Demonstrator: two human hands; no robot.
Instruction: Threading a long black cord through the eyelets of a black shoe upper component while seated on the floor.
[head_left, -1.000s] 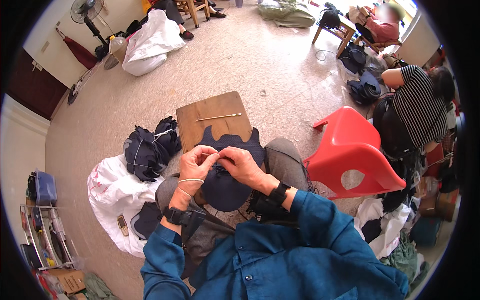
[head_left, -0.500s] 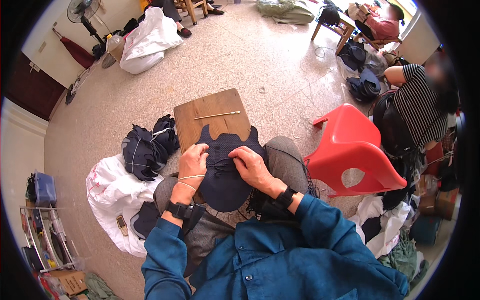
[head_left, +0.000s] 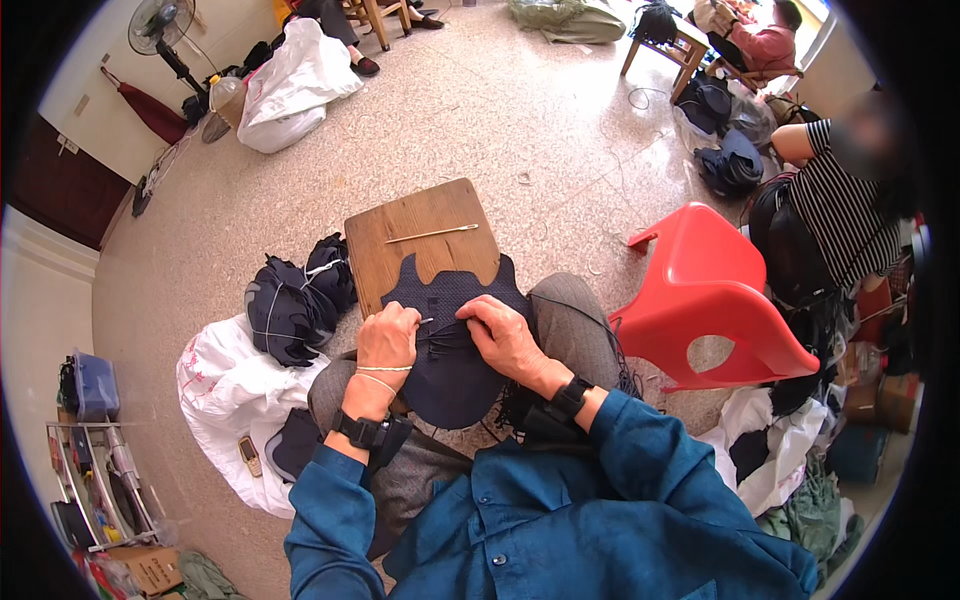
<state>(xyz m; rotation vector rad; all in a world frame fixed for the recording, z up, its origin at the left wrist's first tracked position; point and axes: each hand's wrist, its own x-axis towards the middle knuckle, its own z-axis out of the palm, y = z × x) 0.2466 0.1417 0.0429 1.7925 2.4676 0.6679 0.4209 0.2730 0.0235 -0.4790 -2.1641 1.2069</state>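
A navy mesh shoe upper (head_left: 440, 388) lies over my lap, its far end resting on a small wooden stool (head_left: 372, 235). My left hand (head_left: 388, 340) is closed at its left side, pinching a thin metal tool (head_left: 427, 321) whose tip points right; its exact kind is too small to make out. Across from it, my right hand (head_left: 500, 337) pinches dark cord on the upper, thumb and forefinger together. Thin dark cords (head_left: 440, 342) cross the upper between both hands. A long pale needle-like rod (head_left: 432, 234) lies on the stool top.
Tied bundles of dark uppers (head_left: 290, 305) and a white sack (head_left: 225, 375) with a phone (head_left: 250, 457) sit on the left. A red plastic chair (head_left: 700, 290) stands on the right, near a person in a striped shirt (head_left: 840, 200). Another person (head_left: 765, 45) sits farther back.
My left hand has turned and lowered slightly, and a thin metal tip now shows at its fingers. My right hand stays almost in place.
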